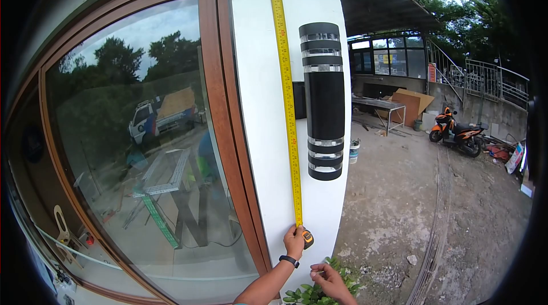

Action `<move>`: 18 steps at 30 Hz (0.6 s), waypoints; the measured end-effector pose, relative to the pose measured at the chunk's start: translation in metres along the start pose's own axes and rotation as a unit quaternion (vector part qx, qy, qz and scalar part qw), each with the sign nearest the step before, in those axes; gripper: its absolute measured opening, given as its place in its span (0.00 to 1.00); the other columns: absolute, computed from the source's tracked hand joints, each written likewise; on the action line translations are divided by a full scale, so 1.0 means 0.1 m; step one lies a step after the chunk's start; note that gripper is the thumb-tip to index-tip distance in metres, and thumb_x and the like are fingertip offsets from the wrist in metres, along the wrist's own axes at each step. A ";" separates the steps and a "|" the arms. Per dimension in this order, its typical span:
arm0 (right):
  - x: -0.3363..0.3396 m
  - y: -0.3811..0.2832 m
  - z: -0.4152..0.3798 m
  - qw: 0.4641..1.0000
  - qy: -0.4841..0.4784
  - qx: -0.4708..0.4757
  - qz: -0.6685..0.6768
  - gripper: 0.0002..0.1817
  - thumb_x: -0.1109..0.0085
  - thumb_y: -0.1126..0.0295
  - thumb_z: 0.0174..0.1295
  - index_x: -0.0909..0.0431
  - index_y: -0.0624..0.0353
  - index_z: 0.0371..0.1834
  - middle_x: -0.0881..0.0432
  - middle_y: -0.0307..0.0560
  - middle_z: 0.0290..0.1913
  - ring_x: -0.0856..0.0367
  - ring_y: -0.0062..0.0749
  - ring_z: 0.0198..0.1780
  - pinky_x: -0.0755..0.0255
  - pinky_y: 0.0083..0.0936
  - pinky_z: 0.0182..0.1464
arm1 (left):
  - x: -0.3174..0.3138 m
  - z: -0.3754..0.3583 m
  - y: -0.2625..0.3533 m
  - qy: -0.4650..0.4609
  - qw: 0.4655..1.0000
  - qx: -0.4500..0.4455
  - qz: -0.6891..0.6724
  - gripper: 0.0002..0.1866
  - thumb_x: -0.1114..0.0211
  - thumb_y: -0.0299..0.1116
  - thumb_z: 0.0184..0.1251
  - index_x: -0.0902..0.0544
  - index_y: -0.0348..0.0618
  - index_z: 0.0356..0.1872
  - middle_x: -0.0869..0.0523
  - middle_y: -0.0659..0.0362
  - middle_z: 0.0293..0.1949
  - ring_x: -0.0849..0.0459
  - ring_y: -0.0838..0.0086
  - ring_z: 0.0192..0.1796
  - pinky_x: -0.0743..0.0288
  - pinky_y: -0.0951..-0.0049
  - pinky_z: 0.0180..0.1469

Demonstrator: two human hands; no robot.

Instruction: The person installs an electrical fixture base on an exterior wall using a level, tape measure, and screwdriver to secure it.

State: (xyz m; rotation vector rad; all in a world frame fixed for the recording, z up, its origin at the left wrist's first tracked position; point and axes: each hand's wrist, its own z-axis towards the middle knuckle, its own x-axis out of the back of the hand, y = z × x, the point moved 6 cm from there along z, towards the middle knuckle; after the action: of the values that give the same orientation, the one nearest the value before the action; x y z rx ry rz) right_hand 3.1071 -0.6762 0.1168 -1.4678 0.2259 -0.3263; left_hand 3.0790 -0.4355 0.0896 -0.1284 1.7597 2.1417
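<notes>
My left hand point(294, 242) is closed around a black and orange tape measure point(308, 239) low on a white wall point(311, 213). From it the yellow blade point(290, 111) runs up the wall and out of view at the top. Just right of the blade, a black cylindrical wall lamp point(326, 105) with clear bands is mounted; a small black plate point(299, 100) shows beside it. My right hand point(332, 283) is lower, in front of a leafy plant point(313, 293), its fingers loosely bent and apart, with nothing visible in them.
Left of the wall stands a brown-framed glass door point(220, 77) with reflections of a truck and trees. To the right lie a rough concrete yard point(394, 202), a work table point(379, 104), a bucket point(354, 151) and an orange motorbike point(456, 132).
</notes>
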 end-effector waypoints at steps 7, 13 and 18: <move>-0.04 0.12 0.05 1.000 -0.019 0.003 0.006 0.21 0.35 0.61 0.70 0.23 0.62 0.60 0.19 0.37 0.45 0.24 0.18 0.39 0.26 0.21 0.45 | 0.01 -0.01 0.03 -0.006 1.000 0.007 0.012 0.13 0.36 0.35 0.75 0.13 0.34 0.40 0.14 0.61 0.30 0.20 0.80 0.32 0.24 0.74 0.38; -0.27 0.24 0.10 0.998 -0.049 -0.046 0.015 0.21 0.37 0.66 0.71 0.26 0.64 0.62 0.22 0.40 0.51 0.23 0.20 0.46 0.26 0.21 0.50 | 0.21 -0.18 0.03 -0.084 0.993 0.054 -0.062 0.14 0.38 0.37 0.78 0.14 0.36 0.50 0.14 0.63 0.38 0.19 0.83 0.39 0.23 0.78 0.44; -0.69 -0.02 -0.04 0.997 0.019 0.080 -0.002 0.33 0.35 0.66 0.68 0.37 0.62 0.73 0.28 0.48 0.62 0.28 0.29 0.59 0.25 0.28 0.54 | 1.31 -1.19 -0.31 -0.166 0.974 0.145 -0.051 0.16 0.39 0.37 0.79 0.17 0.38 0.58 0.13 0.63 0.49 0.18 0.83 0.51 0.23 0.79 0.55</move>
State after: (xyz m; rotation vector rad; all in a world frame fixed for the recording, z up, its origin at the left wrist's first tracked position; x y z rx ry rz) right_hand 3.0408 -0.6555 0.1149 -1.3042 0.2213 -0.3671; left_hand 2.9487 -0.5164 -0.0044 0.2000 1.7956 1.6957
